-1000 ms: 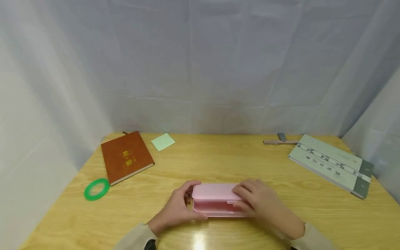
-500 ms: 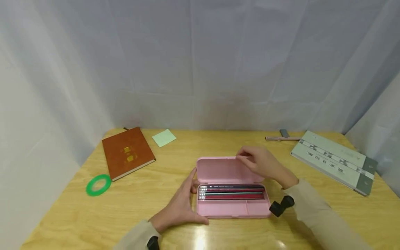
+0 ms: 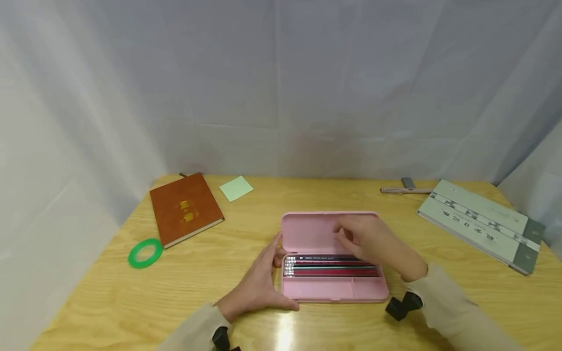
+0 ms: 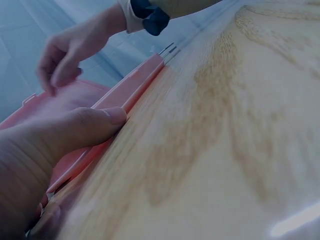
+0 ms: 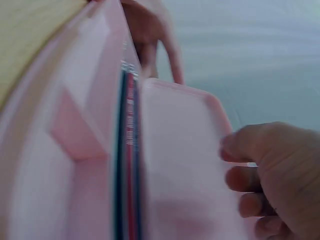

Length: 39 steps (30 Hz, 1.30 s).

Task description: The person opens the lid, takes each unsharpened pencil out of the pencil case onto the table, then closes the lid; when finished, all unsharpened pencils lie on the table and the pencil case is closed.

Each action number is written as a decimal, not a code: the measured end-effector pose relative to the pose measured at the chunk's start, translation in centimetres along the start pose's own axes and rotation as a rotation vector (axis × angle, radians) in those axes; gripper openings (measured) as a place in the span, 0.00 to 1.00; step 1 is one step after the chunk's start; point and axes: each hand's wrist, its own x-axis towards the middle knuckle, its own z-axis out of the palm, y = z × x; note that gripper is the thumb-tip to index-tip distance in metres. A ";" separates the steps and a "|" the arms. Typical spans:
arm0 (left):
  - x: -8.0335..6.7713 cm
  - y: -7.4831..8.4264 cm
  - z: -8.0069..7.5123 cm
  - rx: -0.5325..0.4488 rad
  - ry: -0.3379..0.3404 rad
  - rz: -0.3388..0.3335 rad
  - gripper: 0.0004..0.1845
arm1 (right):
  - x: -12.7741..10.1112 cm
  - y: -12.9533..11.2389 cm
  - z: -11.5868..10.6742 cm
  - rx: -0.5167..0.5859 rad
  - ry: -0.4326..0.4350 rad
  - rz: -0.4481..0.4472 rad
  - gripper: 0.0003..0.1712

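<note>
A pink pencil case point(image 3: 319, 291) lies on the wooden table with its lid point(image 3: 307, 231) tipped back. Pencils point(image 3: 329, 265) with silvery ends fill the long rear compartment; two front compartments hold nothing. My left hand point(image 3: 259, 285) grips the case's left end, with the thumb along the front edge and the fingers toward the back. In the left wrist view, that thumb point(image 4: 95, 125) presses the front wall. My right hand point(image 3: 366, 239) hovers over the lid's right half, fingers loosely curled around nothing. Seen from the right wrist, its fingers point(image 5: 250, 180) are near the lid's edge.
A brown notebook point(image 3: 186, 209), a green ring of tape point(image 3: 131, 258) and pale green sticky notes point(image 3: 236, 188) lie at the left. At the back right are a grey-green notebook point(image 3: 483, 226), a pen point(image 3: 404, 190) and a small grey piece point(image 3: 408, 183). A curtain point(image 3: 281, 87) hangs behind.
The right hand has lifted the pencil case's lid and swung it back, uncovering the pencils. It has since let go and come slightly nearer. The left hand stays at the case's left end.
</note>
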 end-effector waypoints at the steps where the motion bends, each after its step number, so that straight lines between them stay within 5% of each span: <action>1: 0.0 0.1 0.0 -0.005 0.000 0.001 0.80 | -0.3 -0.3 -0.1 0.037 -0.065 0.005 0.05; 4: 0.0 0.1 0.0 0.005 0.006 0.005 0.80 | -1.2 -1.0 0.0 0.107 -0.248 0.059 0.03; 7: 0.0 0.0 -0.1 0.021 0.010 0.025 0.80 | -2.1 -1.2 0.4 0.118 -0.329 0.128 0.05; 15: -0.1 -0.1 -0.1 0.030 0.012 0.033 0.81 | -3.0 -1.8 1.3 0.083 -0.341 0.168 0.06; 25: 0.0 -0.1 0.1 0.005 -0.005 0.006 0.81 | -3.0 -1.8 1.1 0.259 -0.411 0.342 0.05; 34: 0.1 0.0 0.0 0.007 -0.002 -0.016 0.81 | -2.3 -2.3 0.9 0.251 -0.426 0.433 0.09; 39: 0.2 -0.1 0.2 -0.007 -0.003 -0.007 0.81 | -2.8 -2.0 0.6 0.298 -0.401 0.413 0.07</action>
